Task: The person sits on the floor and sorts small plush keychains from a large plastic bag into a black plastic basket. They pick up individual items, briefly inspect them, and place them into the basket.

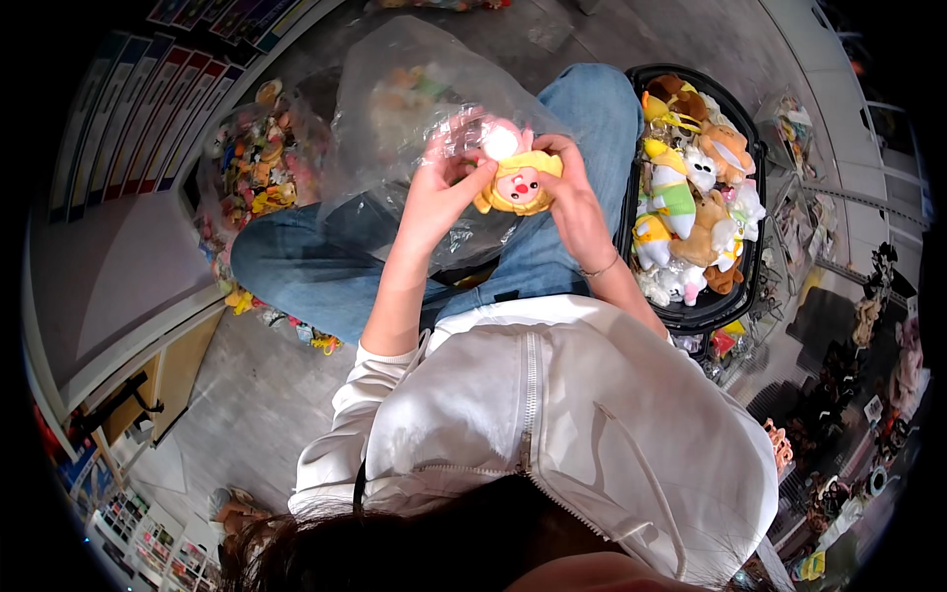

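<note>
A small plush toy with a yellow hood, pink face and red nose is held up over my lap. My left hand grips it from the left, thumb at its edge. On the other side, my right hand pinches the hood between thumb and fingers. A pink and white plush piece shows just above the hood; whether it belongs to the same toy I cannot tell. Behind the hands, a large clear plastic bag lies across my legs, with blurred coloured things inside.
At my right stands a black basket full of plush toys. Another clear bag, packed with small colourful toys, sits by my left knee. Display shelving rises at the left; hanging accessories line the right.
</note>
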